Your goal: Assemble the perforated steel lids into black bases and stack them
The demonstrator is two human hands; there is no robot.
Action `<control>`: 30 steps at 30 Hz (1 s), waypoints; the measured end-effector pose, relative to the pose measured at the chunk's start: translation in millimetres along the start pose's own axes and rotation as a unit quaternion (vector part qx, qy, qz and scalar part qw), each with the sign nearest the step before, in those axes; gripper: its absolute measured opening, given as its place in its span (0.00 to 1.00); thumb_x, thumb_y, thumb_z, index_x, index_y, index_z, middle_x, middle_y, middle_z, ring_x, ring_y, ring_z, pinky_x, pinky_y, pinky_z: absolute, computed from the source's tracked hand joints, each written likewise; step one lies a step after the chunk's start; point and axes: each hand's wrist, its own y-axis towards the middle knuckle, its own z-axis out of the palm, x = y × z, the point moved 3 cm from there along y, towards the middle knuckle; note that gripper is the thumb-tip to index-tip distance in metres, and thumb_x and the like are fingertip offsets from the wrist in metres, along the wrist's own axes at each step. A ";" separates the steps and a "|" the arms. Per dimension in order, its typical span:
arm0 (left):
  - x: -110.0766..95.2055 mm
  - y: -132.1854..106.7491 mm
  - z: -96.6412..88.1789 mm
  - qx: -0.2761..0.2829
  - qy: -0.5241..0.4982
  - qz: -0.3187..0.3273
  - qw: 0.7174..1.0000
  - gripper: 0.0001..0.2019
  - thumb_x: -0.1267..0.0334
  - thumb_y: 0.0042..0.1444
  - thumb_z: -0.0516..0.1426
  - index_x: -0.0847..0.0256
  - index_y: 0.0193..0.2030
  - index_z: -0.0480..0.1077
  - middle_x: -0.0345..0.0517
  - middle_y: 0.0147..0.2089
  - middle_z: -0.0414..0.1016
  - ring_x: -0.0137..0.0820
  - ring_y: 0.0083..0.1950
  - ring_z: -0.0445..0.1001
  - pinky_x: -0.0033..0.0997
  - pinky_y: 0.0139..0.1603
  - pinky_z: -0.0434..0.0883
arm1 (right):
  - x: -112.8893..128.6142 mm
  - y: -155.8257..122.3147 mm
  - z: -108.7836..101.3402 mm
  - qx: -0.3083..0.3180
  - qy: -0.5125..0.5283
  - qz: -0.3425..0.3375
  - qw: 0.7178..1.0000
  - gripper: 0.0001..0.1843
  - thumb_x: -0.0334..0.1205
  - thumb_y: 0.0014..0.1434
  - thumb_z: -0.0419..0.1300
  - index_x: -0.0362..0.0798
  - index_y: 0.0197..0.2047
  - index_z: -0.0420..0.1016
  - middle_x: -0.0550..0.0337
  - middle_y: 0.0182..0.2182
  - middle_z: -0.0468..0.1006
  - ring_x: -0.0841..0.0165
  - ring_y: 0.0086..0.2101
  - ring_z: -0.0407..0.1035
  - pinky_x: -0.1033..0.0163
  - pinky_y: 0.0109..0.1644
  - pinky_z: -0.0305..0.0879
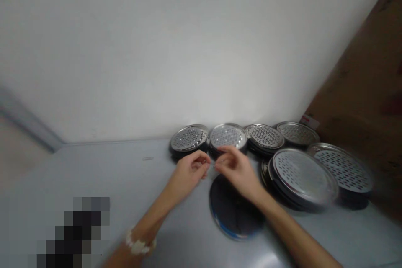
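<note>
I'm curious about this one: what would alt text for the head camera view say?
A left hand and right hand meet fingertip to fingertip above a dark disc on a grey table. Stacks of perforated metal discs sit beyond them, near a white wall. A white bracelet circles the left wrist.

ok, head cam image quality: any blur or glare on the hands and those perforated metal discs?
Head view: soft overall, with the left hand and right hand slightly blurred; nearest perforated metal disc smeared at its rim; glare on the grey table; pixelated block lower left.
</note>
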 end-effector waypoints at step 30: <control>-8.0 -11.1 24.5 -0.016 -0.185 0.007 0.983 0.16 0.49 0.56 0.62 0.63 0.36 0.72 0.37 0.26 0.69 0.25 0.27 0.66 0.25 0.29 0.66 | -8.9 -22.0 5.8 0.170 0.197 0.206 0.943 0.21 0.53 0.48 0.75 0.44 0.35 0.80 0.58 0.27 0.82 0.74 0.22 0.74 0.73 0.24 0.63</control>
